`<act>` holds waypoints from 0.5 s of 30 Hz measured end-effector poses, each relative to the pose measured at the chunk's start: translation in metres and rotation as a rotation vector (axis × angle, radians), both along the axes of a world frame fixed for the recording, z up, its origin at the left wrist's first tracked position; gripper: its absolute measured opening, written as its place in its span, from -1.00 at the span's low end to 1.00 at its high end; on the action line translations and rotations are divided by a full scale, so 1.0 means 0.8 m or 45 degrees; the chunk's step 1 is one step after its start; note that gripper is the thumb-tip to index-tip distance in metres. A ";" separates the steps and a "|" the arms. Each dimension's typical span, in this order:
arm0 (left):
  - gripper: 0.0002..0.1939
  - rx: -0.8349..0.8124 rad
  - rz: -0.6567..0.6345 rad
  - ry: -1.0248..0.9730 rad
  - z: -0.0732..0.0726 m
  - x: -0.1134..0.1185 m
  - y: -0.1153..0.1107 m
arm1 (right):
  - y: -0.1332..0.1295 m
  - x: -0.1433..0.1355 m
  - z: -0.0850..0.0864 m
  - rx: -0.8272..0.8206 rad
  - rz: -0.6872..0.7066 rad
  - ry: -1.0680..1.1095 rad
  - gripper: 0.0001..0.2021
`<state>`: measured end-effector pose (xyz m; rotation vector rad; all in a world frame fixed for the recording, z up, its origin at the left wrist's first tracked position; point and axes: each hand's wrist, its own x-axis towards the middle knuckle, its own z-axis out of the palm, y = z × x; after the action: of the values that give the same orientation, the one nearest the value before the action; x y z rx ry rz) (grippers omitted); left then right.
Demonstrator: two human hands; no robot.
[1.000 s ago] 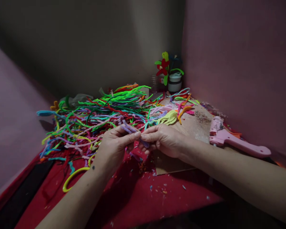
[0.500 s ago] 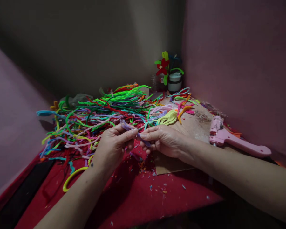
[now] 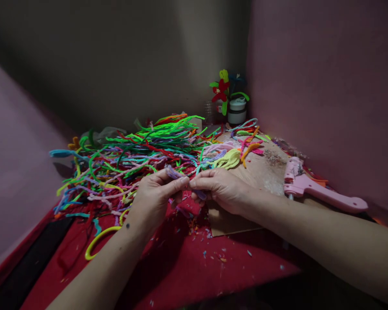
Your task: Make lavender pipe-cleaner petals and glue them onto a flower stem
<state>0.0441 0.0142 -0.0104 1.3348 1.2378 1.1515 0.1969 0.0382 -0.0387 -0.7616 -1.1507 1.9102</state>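
Note:
Between my two hands is a short purple pipe cleaner [image 3: 173, 173], one end poking up past the left fingers and the other showing under the right ones. My left hand [image 3: 158, 191] pinches it between thumb and fingers. My right hand [image 3: 218, 187] pinches it close by, the fingertips of both hands nearly touching. The fingers hide its middle part. Just behind my hands spreads a big tangled heap of coloured pipe cleaners [image 3: 142, 146], in green, red, pink, yellow and blue.
On the right lies a pink glue gun [image 3: 326, 196] near a stained board [image 3: 255, 172]. A yellow ring-shaped handle [image 3: 89, 249] rests by my left forearm. At the back stand a pipe-cleaner flower [image 3: 220, 90] and a white jar [image 3: 237, 113]. Fluff scraps dot the red cloth [image 3: 194, 275].
Both hands have shifted very slightly, and the fingertips sit closer together on the purple pipe cleaner. The other things lie as before.

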 end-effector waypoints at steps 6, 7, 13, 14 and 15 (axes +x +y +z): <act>-0.88 -0.027 -0.002 0.027 0.000 0.001 0.000 | 0.004 -0.001 -0.005 0.123 -0.001 0.009 -0.87; -0.87 -0.040 0.000 0.047 0.000 0.001 0.000 | 0.004 -0.001 -0.005 0.125 -0.017 0.008 -0.87; -0.84 0.102 0.041 0.343 0.001 0.005 -0.006 | 0.007 0.002 0.000 0.040 -0.079 0.045 -0.88; -0.86 0.212 0.052 0.429 0.000 0.005 -0.007 | 0.007 0.002 0.002 0.023 -0.073 0.041 -0.88; -0.89 0.362 0.058 0.536 -0.002 0.006 -0.007 | 0.007 0.003 0.003 0.006 -0.071 0.036 -0.87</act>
<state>0.0486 0.0083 -0.0117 1.8398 1.4432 1.1437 0.1992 0.0441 -0.0364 -0.7538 -1.1052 1.8659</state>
